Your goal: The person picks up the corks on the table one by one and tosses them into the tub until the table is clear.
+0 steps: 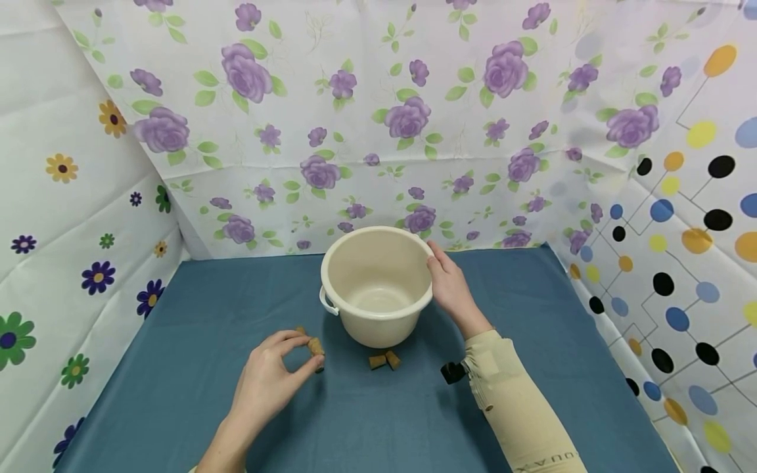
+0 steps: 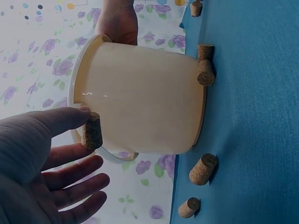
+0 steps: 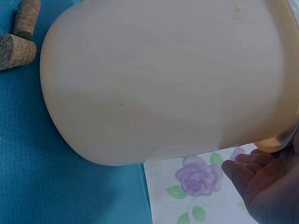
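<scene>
Your left hand (image 1: 267, 371), lower left of frame, holds a brown cylindrical cork (image 1: 316, 346) in a narrow pinch; your right hand (image 1: 452, 286) grips the cream round plastic bucket (image 1: 381, 328), centre. Cork judged light, firm, grippy: hold it mid-length.

Bucket (image 1: 378, 326): plain cream; its handle (image 1: 323, 301), white. Corks (image 2: 203, 169): tan-brown, darker specks. Counter (image 1: 195, 341): solid muted blue. Back curtain (image 1: 367, 125): white ground, purple roses, pale green leaves. Left curtain (image 1: 53, 223): white, scattered daisy-like flowers in green, orange, yellow and dark purple. Right curtain (image 1: 704, 263): white, dots in black, blue, yellow and orange, thin grey lines between. Sleeve (image 1: 520, 407): beige, dark lettering. Small wrist device (image 1: 454, 372): black.
</scene>
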The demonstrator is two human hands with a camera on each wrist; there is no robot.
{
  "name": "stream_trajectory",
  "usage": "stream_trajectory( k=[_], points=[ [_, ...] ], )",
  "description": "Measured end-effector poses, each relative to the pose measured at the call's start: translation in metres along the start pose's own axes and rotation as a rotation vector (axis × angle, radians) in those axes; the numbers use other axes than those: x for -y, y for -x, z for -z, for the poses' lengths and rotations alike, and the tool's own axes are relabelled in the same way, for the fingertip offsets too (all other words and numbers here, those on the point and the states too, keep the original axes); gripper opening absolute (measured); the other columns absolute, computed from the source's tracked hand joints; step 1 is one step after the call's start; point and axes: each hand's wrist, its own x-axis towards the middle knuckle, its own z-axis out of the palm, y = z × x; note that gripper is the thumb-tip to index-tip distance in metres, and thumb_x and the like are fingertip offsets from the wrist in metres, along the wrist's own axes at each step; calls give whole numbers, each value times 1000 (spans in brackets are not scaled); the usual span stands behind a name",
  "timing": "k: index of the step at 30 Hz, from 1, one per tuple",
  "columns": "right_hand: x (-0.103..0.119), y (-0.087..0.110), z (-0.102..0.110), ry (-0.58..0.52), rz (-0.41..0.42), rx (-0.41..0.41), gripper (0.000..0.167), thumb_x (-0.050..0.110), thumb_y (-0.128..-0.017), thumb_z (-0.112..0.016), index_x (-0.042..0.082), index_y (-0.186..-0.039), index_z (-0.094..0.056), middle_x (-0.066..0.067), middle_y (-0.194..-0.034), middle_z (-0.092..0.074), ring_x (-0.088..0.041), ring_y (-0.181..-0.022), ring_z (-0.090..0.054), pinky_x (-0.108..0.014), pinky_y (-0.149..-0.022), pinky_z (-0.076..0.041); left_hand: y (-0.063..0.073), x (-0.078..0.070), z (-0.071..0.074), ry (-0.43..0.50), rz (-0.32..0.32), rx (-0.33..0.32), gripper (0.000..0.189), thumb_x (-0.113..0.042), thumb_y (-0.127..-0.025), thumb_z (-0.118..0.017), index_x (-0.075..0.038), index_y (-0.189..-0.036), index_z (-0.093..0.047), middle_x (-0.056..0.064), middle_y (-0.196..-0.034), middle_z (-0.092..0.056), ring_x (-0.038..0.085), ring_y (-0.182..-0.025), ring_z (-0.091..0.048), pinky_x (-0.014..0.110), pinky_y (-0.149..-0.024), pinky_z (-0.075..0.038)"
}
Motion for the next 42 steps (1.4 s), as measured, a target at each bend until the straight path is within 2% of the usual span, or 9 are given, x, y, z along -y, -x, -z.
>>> stream_trajectory(
  k=[13, 23, 29, 35, 42],
  points=[
    [0, 1, -1, 4, 4, -6, 56, 36, -118, -33, 18, -171, -31, -13, -172, -34, -36, -154, -38, -57, -123, -33, -4, -2, 0, 3, -2, 4, 37, -33, -85, -94, -8, -110, -84, 3, -118, -75, 28, -107, -73, 51, -83, -62],
    [1, 1, 0, 0, -6, 4, 57, 38, -118, -32, 19, -171, -30, -12, -173, -32, -36, -156, -35, -57, -124, -31, -7, -4, 1, 27, -36, -24, 32, -30, -85, -94, -11, -109, -84, 2, -114, -75, 25, -101, -73, 50, -80, -62],
    [-1, 0, 0, 4, -9, 4, 57, 38, -118, -32, 18, -171, -30, -12, -173, -32, -35, -156, -35, -57, -125, -31, -10, -7, 2, 27, -53, -30, 32, -29, -86, -94, -14, -112, -84, 1, -116, -74, 17, -96, -71, 45, -76, -60],
    [-2, 0, 0, 6, -10, -2, 57, 38, -117, -32, 18, -171, -30, -12, -173, -32, -35, -155, -36, -57, -125, -31, -15, -12, 3, 10, -111, -51, 32, -30, -86, -94, -17, -113, -84, -2, -115, -74, 12, -91, -68, 38, -70, -58],
    [0, -1, 1, 4, -2, 2, 57, 38, -117, -33, 19, -171, -30, -11, -173, -32, -35, -156, -35, -56, -125, -30, -20, -18, 4, 17, -171, -82, 34, -27, -84, -96, -12, -112, -84, -1, -115, -75, 9, -83, -65, 33, -66, -55]
  ],
)
